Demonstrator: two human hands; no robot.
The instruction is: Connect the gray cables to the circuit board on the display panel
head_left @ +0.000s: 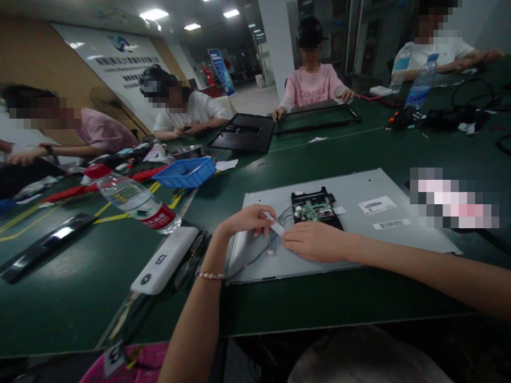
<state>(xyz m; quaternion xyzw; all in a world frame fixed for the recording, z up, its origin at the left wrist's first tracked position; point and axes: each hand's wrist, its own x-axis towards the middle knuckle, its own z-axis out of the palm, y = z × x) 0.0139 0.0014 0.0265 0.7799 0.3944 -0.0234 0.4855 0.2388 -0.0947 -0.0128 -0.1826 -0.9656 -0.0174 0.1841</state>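
A grey metal panel (359,197) lies flat on the green table in front of me. Near its middle sits a green circuit board (317,210) in a black frame, with thin grey-blue cables (255,259) running from it to the left. My left hand (249,219), with a beaded bracelet at the wrist, pinches the upper end of a small white strip (277,226) over the panel. My right hand (315,242) is beside the board, its fingers together at the strip's lower end. White labels (377,205) are stuck on the panel's right part.
Left of the panel are a white power bank (165,260), glasses (191,260), a water bottle (136,201), a blue basket (186,173) and a glossy black bar (46,247). Across the table, people sit by a black cover (243,133) and a black frame (319,126).
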